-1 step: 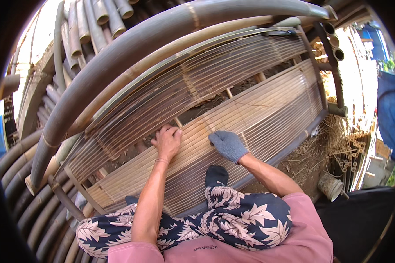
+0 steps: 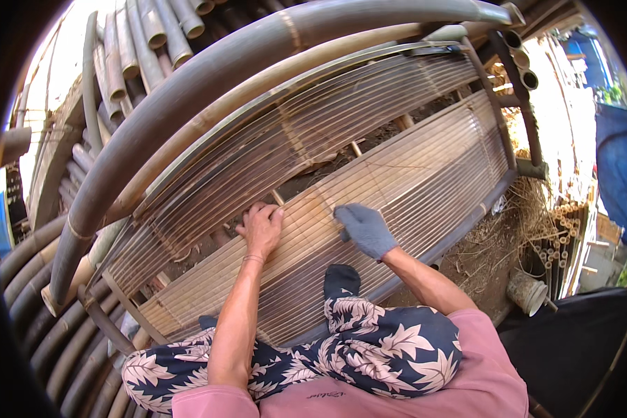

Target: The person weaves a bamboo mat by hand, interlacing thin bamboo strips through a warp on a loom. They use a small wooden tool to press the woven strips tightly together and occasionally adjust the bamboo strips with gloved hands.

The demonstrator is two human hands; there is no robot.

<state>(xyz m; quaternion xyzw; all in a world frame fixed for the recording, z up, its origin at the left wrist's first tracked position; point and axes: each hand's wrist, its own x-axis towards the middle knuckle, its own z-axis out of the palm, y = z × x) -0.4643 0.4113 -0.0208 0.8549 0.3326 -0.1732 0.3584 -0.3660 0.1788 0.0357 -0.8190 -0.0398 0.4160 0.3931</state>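
A bamboo slat panel [image 2: 397,184] of thin parallel strips lies across a bamboo bed-like frame, beneath both hands. My bare left hand [image 2: 262,228] rests at the panel's far edge, its fingers curled over the outermost slat beside a gap. My right hand [image 2: 366,228], in a grey knit glove, is closed in a fist just above the slats. A small dark bit shows below its fingers; what it grips is hidden. Beyond the gap lies a second, darker slat panel [image 2: 341,115]. Short cross pieces [image 2: 356,149] show in the gap.
A thick curved bamboo pole [image 2: 188,83] runs along the far side. Stacked bamboo poles [image 2: 56,348] fill the left. To the right are bamboo shavings [image 2: 522,209], a dirty bucket [image 2: 527,292] and a blue cloth [image 2: 616,157]. My socked foot [image 2: 341,280] stands on the slats.
The view has shifted slightly. My right fist has turned a little, so a dark bit now shows beneath its fingers. My left hand keeps its place at the slat edge.
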